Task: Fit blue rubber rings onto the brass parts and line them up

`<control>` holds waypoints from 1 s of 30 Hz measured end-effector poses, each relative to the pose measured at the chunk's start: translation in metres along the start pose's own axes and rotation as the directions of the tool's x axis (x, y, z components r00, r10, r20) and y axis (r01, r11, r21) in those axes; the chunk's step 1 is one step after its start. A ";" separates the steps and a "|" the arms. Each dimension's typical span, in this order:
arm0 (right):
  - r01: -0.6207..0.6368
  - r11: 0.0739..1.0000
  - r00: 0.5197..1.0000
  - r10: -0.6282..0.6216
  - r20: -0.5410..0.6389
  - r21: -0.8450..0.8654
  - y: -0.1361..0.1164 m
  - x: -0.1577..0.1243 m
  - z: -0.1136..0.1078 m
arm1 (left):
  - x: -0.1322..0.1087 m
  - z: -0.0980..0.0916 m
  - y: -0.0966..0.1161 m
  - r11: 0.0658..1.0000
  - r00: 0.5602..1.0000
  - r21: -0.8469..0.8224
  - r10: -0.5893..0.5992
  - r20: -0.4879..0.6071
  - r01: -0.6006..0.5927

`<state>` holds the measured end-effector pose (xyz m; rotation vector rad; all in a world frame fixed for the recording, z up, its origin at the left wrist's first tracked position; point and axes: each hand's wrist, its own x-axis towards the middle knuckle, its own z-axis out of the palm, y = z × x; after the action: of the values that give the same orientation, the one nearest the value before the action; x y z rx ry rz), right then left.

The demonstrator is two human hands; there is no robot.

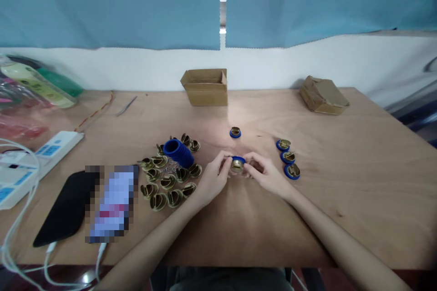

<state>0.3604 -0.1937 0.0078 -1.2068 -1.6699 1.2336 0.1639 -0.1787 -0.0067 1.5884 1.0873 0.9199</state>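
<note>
Between my fingertips, low over the middle of the table, is a round brass-coloured metal piece [237, 165] with a blue ring around its upper edge. My left hand [219, 170] pinches its left side, and my right hand [261, 171] grips its right side. Just beyond sits another brass piece in a blue ring [235, 132]. To the right, three more ringed pieces [288, 158] form a short row. Left of my hands lie several brass pieces without rings [168, 182], around a leaning stack of blue rings [178, 152]. Small metal bits [170, 166] lie among them, too small to name.
An open cardboard box [207, 93] stands at the back, and a closed, crumpled one [323, 95] at back right. On the left are a black phone-like device [66, 207], a blurred-out screen [114, 204], white cables and a power strip [59, 150]. Tweezers [126, 106] lie farther back.
</note>
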 end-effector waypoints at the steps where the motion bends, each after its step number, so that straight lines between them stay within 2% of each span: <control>1: 0.001 1.000 1.000 -0.001 -0.004 -0.014 0.000 0.000 0.000 | 0.000 0.000 0.000 1.000 1.000 -0.017 0.000 0.000 0.000; 6: 0.033 0.997 0.999 -0.034 -0.008 -0.072 0.001 0.000 -0.002 | 0.002 0.001 0.002 0.986 0.999 -0.163 -0.039 0.034 0.044; 9: 0.082 0.983 0.995 -0.090 -0.043 -0.163 -0.002 0.000 -0.001 | 0.003 0.003 0.002 0.972 0.996 -0.222 -0.068 0.053 0.078; 15: 0.156 0.950 0.983 -0.176 -0.052 -0.272 -0.007 -0.002 -0.001 | 0.004 0.005 0.000 0.959 0.990 -0.248 -0.128 0.062 0.140; 19: 0.144 0.950 0.987 -0.158 -0.028 -0.278 -0.010 -0.002 -0.002 | 0.005 0.004 0.001 0.953 0.986 -0.259 -0.137 0.094 0.157; 24: 0.118 0.948 0.991 -0.133 -0.031 -0.295 -0.011 -0.001 -0.002 | 0.004 0.003 0.006 0.894 0.968 -0.375 -0.200 0.153 0.244; 30: 0.050 0.978 0.999 -0.047 0.017 -0.202 -0.001 0.001 0.002 | 0.002 0.006 0.008 0.847 0.950 -0.434 -0.251 0.183 0.307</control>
<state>0.3585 -0.1936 0.0085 -1.2725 -1.8590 1.0630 0.1717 -0.1791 0.0002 1.0458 0.9037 0.7978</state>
